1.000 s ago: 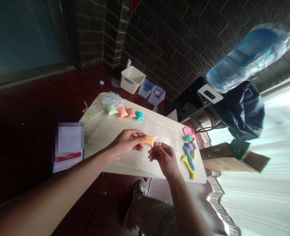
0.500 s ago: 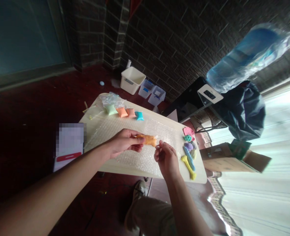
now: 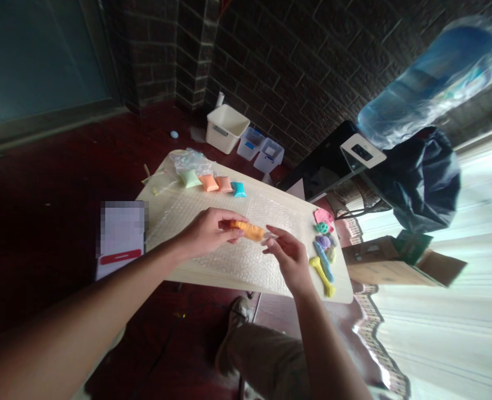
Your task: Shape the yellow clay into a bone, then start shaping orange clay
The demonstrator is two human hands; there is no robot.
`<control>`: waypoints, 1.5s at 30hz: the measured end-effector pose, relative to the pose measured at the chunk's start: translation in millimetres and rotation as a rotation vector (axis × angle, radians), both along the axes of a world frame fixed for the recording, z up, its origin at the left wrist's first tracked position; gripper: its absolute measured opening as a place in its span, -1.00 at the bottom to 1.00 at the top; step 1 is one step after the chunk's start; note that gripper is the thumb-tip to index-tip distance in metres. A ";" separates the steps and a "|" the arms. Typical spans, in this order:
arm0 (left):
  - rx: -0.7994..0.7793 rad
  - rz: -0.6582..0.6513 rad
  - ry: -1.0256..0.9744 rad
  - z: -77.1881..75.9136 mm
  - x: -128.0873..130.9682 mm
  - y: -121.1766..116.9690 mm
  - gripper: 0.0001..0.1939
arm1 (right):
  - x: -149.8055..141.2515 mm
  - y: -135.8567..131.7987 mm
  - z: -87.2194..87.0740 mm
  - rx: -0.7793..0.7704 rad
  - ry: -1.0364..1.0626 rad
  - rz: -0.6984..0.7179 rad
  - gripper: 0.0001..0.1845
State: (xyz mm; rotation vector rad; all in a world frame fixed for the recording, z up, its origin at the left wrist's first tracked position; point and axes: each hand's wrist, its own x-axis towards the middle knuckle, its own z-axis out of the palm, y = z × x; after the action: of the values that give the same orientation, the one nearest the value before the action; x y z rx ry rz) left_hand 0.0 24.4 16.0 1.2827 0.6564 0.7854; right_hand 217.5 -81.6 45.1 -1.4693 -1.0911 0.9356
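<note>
My left hand (image 3: 212, 230) is closed on one end of an orange packet of modelling clay (image 3: 250, 230), thumb in front and fingers behind. A bit of clear wrapper sticks out from the packet's right end. Around that end my right hand (image 3: 285, 253) has its thumb and forefinger apart; whether they touch the film is hard to see. Below both hands, bubble wrap (image 3: 246, 266) covers the middle of the table. Along the far edge lie a pale green packet (image 3: 190, 178), an orange packet (image 3: 208, 183), a salmon packet (image 3: 224, 184) and a turquoise packet (image 3: 239, 189).
Shaped clay pieces sit at the table's right end, among them a yellow bone-like piece (image 3: 323, 277) and a blue strip (image 3: 324, 261). Crumpled clear plastic (image 3: 190, 161) is at the far left corner. Beyond stand a white basket (image 3: 225, 130) and a cardboard box (image 3: 390, 264).
My right thumb and forefinger have spread from a pinch at the packet's wrapper end. The orange packet has tilted slightly in my left hand. The whole view has shifted a little.
</note>
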 end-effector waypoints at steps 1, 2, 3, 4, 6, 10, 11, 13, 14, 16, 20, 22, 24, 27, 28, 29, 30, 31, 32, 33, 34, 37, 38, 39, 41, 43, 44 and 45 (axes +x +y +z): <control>0.030 -0.016 0.026 0.4 0.0 -1.7 -0.65 | 0.3 -0.4 -1.0 0.001 -0.044 0.021 -0.69; 0.033 -0.035 0.040 1.1 0.3 -3.5 -0.64 | 0.3 -0.9 -2.1 0.005 -0.084 0.029 -0.77; 0.007 -0.052 0.038 2.2 0.9 -5.4 -0.64 | 0.2 -1.4 -3.3 0.018 -0.121 0.028 -0.82; -0.045 -0.065 0.022 3.5 1.9 -7.4 -0.65 | -0.1 -2.0 -4.3 0.040 -0.149 0.021 -0.85; -0.194 -0.073 -0.026 6.4 5.1 -11.0 -0.70 | -1.4 -3.0 -5.7 0.088 -0.175 0.008 -0.91; -0.414 -0.011 -0.141 8.6 12.4 -13.9 -0.90 | -6.2 -2.7 -6.7 0.101 -0.108 -0.046 -0.88; -0.448 -0.034 -0.170 8.5 13.3 -13.7 -0.93 | -7.7 -2.2 -6.4 0.092 -0.089 -0.053 -0.86; -0.514 -0.044 -0.190 8.2 13.6 -13.1 -0.95 | -10.2 -1.6 -4.8 0.078 -0.055 -0.042 -0.82; -0.536 -0.040 -0.192 8.1 13.3 -13.0 -0.96 | -11.2 -1.6 -3.8 0.071 -0.048 -0.033 -0.80; -0.560 -0.015 -0.187 7.4 12.6 -13.6 -0.96 | -11.9 -1.9 -1.9 0.057 -0.077 -0.029 -0.79; -0.589 0.018 -0.156 5.0 12.3 -16.3 -0.94 | -10.4 -2.9 -0.6 0.066 -0.331 -0.018 -0.75; -0.590 0.029 -0.136 3.7 13.1 -17.8 -0.93 | -10.5 -3.4 -1.3 0.104 -0.437 -0.006 -0.75; -0.575 0.040 -0.105 1.9 14.6 -19.4 -0.91 | -12.4 -4.6 -2.1 0.143 -0.495 -0.023 -0.76; -0.554 0.052 -0.050 -2.1 17.9 -23.0 -0.82 | -17.7 -8.1 -3.0 0.223 -0.654 -0.089 -0.79; -0.554 0.046 -0.036 -3.3 19.0 -24.5 -0.79 | -19.3 -9.5 -3.4 0.269 -0.732 -0.114 -0.80; -0.559 0.027 -0.027 -4.3 19.8 -26.1 -0.76 | -20.6 -10.7 -4.1 0.318 -0.809 -0.135 -0.81; -0.567 -0.004 -0.023 -4.7 20.3 -27.6 -0.74 | -21.4 -11.4 -5.1 0.366 -0.873 -0.157 -0.82; -0.577 -0.041 -0.023 -4.6 20.6 -29.1 -0.71 | -21.5 -11.6 -6.4 0.405 -0.918 -0.180 -0.82; -0.588 -0.077 -0.027 -3.9 20.5 -30.4 -0.69 | -21.1 -11.0 -8.0 0.429 -0.942 -0.204 -0.82; -0.591 -0.103 -0.034 -2.7 20.3 -31.5 -0.68 | -20.2 -9.6 -9.8 0.432 -0.948 -0.224 -0.82; -0.587 -0.113 -0.042 -1.3 19.9 -32.4 -0.68 | -19.0 -7.6 -11.5 0.413 -0.943 -0.233 -0.81; -0.572 -0.073 -0.062 2.8 19.0 -34.5 -0.72 | -15.5 0.3 -13.6 0.293 -0.887 -0.186 -0.78; -0.571 -0.054 -0.065 3.5 18.9 -35.1 -0.75 | -15.3 2.2 -12.5 0.271 -0.876 -0.174 -0.78; -0.570 -0.034 -0.062 3.8 19.0 -35.6 -0.78 | -15.9 3.2 -10.6 0.275 -0.877 -0.180 -0.78; -0.552 0.023 -0.040 3.3 19.8 -36.5 -0.82 | -19.4 2.3 -4.6 0.338 -0.919 -0.227 -0.81; -0.526 0.093 -0.009 2.2 21.1 -37.4 -0.83 | -25.2 -1.7 1.8 0.402 -0.986 -0.221 -0.86; -0.519 0.120 -0.004 1.7 21.7 -37.7 -0.82 | -28.4 -4.0 4.0 0.413 -1.011 -0.171 -0.88; -0.515 0.136 -0.013 1.3 22.3 -38.1 -0.80 | -31.2 -6.1 5.3 0.413 -1.032 -0.097 -0.89</control>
State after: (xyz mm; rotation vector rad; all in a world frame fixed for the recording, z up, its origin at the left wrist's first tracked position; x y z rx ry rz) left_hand 22.4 -13.7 17.3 0.7693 0.8755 0.6751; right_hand 186.3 -87.7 50.4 -1.6286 -1.7757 -0.2116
